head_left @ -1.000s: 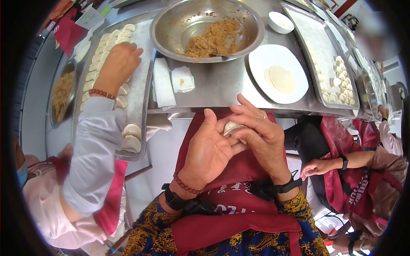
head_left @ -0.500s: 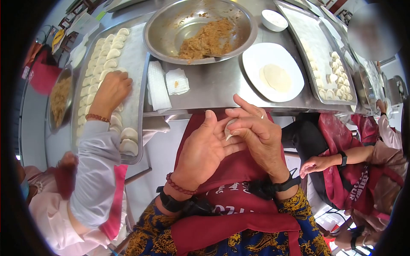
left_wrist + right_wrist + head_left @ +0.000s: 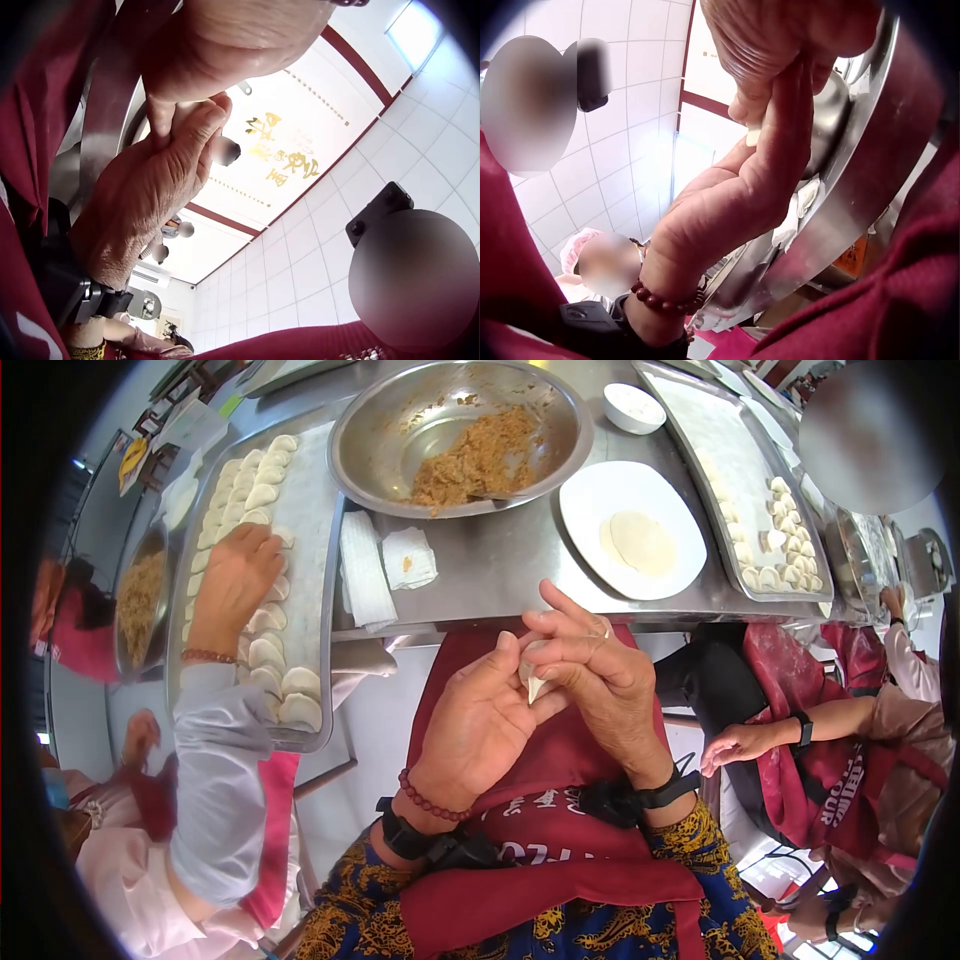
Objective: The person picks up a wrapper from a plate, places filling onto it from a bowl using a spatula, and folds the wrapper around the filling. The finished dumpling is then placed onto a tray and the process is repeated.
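Note:
Between the two hands is a small white folded dumpling (image 3: 533, 673), its pointed end down. The right hand (image 3: 600, 685) pinches it between thumb and fingers. The left hand (image 3: 480, 725) lies palm up beside and under it, its fingers extended behind the dumpling and its thumb raised at its side. In the left wrist view the right hand (image 3: 146, 187) faces the left hand's palm (image 3: 247, 37), with part of the dumpling (image 3: 187, 112) between them. The right wrist view shows the left hand (image 3: 735, 199) below the right hand (image 3: 780, 34), and a pale dumpling edge (image 3: 754, 136).
A metal bowl of filling (image 3: 480, 460) stands at the table's front. A white plate with round wrappers (image 3: 643, 543) is right of it, beside folded napkins (image 3: 365, 565) on the left. Trays of dumplings (image 3: 325, 490) (image 3: 695, 450) flank these; another person's hand (image 3: 235, 575) reaches over the left tray.
The dumpling has turned so its point faces down, and the left thumb has come closer to it. The other person's hand has moved left and down over the left tray.

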A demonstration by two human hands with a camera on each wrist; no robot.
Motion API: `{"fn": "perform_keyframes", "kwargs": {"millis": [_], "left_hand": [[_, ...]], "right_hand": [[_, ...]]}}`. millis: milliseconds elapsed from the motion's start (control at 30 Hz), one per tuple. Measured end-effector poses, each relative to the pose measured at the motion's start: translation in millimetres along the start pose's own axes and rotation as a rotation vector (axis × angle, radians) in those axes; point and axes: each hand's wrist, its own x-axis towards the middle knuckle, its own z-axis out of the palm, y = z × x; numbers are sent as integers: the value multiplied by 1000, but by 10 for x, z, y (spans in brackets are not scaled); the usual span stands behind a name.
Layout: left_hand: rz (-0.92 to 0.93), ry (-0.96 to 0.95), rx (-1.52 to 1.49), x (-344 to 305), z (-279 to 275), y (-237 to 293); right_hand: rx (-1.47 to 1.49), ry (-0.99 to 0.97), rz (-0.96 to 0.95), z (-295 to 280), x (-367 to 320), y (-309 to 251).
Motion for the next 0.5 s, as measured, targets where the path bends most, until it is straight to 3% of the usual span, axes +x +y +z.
{"fn": "perform_keyframes", "kwargs": {"millis": [233, 300, 500], "left_hand": [[0, -79, -92, 39, -95, -66], [25, 31, -50, 30, 3, -52], [30, -67, -132, 48, 56, -88]], "right_hand": [[-127, -47, -105, -48, 40, -20], [-57, 97, -40, 10, 49, -73], [-155, 70, -136, -39, 33, -12]]}}
